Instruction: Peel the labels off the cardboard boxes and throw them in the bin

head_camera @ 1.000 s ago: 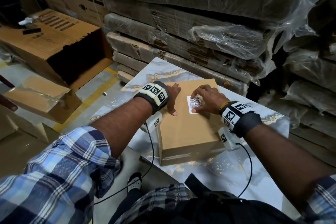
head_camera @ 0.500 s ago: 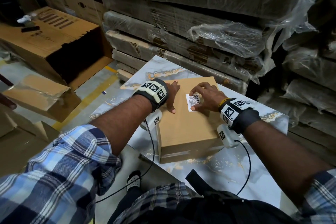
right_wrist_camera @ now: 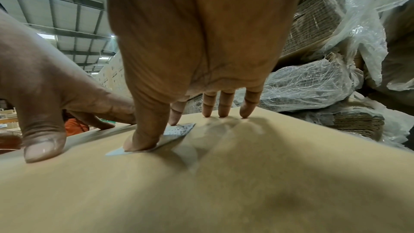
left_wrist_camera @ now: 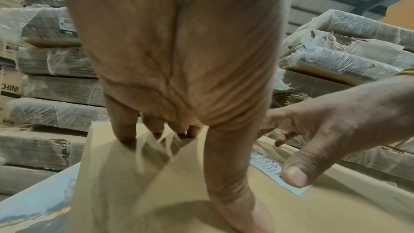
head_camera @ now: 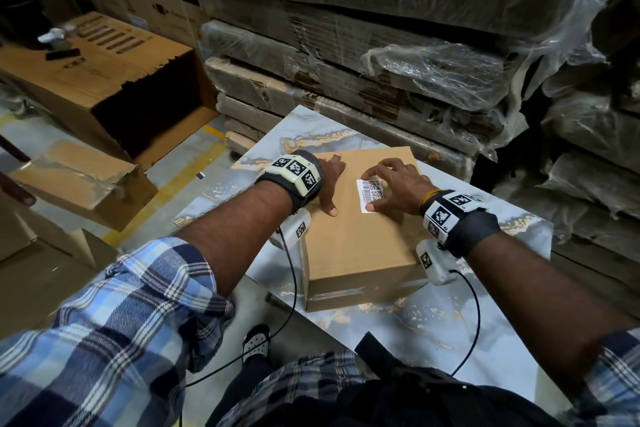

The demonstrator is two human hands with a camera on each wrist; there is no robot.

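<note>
A plain brown cardboard box (head_camera: 356, 253) stands on the marbled table. A white barcode label (head_camera: 369, 189) is stuck flat on its top, towards the far side. My left hand (head_camera: 329, 180) rests on the box top left of the label, fingertips and thumb pressing down (left_wrist_camera: 179, 77). My right hand (head_camera: 389, 185) arches over the label. Its thumb (right_wrist_camera: 139, 141) presses on the label's near corner (right_wrist_camera: 177, 131) and its index tip touches the far edge. The other fingers (right_wrist_camera: 224, 107) stand on bare cardboard beyond. Neither hand pinches anything.
The marbled table (head_camera: 433, 329) has bare room in front of and right of the box. Stacks of plastic-wrapped flat cardboard (head_camera: 381, 62) rise close behind. A large open carton (head_camera: 104, 80) lies on its side at left, with a smaller crushed box (head_camera: 76, 180) on the floor.
Both hands stay on the box top. The right thumb and index have shifted slightly on the label, which still lies flat.
</note>
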